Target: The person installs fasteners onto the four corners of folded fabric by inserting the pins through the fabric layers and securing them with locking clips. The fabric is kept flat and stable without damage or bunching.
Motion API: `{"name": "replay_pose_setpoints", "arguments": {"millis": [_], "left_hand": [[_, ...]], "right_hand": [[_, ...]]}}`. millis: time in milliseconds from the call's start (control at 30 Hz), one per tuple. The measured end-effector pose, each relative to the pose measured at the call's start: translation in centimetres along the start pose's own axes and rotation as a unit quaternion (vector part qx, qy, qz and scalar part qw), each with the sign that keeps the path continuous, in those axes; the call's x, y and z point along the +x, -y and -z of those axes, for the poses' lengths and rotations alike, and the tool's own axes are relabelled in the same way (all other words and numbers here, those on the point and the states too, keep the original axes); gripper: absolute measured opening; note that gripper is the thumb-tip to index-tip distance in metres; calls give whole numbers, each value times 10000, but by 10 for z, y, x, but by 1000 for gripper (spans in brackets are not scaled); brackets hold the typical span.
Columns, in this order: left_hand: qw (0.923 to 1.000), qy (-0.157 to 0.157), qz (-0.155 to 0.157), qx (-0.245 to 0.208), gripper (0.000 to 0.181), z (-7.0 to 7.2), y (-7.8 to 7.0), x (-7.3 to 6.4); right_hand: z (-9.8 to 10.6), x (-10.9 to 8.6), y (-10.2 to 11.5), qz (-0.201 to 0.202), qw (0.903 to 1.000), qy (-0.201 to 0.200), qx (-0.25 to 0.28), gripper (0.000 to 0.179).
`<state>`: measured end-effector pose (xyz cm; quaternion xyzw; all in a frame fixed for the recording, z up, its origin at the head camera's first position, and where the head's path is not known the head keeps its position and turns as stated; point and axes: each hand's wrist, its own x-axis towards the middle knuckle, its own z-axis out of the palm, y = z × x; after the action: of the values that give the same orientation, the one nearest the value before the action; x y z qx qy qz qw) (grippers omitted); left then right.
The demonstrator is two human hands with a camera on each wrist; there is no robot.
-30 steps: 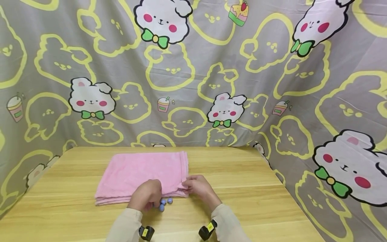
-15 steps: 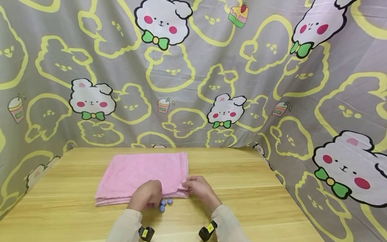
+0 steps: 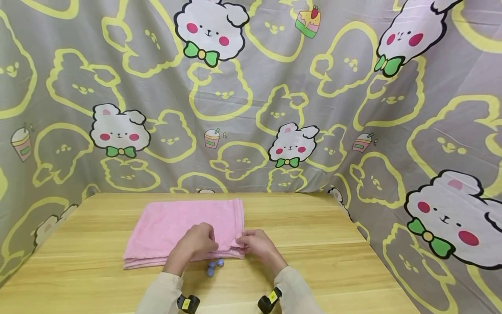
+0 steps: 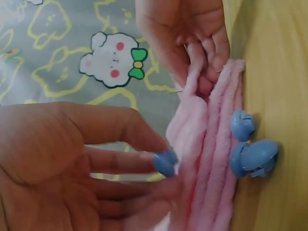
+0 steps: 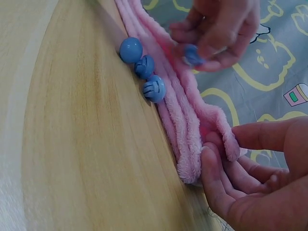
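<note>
A folded pink fleece blanket lies on the table. My left hand is over its front edge and pinches a small blue duvet clip between thumb and fingertips. At the front right corner my right hand pinches the blanket's upper layer, lifting it a little off the layers beneath. A thin pin pokes out of the fold near the right fingertips in the left wrist view. Several more blue clips, rounded and slotted, lie against the blanket's front edge, between the two hands.
The wooden table runs up to a grey curtain printed with cartoon rabbits, which hangs behind and at both sides. Black wrist cameras are strapped at both sleeves.
My left hand has risen from the clips on the table to above the blanket's front edge, now with one clip in its fingertips. The right hand keeps its grip on the corner.
</note>
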<state>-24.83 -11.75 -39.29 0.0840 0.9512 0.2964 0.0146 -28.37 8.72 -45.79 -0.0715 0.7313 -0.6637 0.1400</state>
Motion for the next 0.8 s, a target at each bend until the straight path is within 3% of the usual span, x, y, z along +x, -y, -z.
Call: {"name": "replay_pose_setpoints", "arguments": {"millis": [133,367,567,800], "left_hand": [[9977,-518,-72,-419,9,-7,3,10],[9863,-1283,-101,-1027,7,-25,8,23],[9722,-1180,-132,-2020,15,-41,7,28],[9751,-1190,-266,-1854,15,-49,6,29]], "right_hand": [[0,1,0,-10,10000,-24,-35,11],[-1,0,1,-23,10000,-20,15,12],[-1,0,0,-11,10000,-30,21,10],[-1,0,0,-7,10000,-22,19,9]]}}
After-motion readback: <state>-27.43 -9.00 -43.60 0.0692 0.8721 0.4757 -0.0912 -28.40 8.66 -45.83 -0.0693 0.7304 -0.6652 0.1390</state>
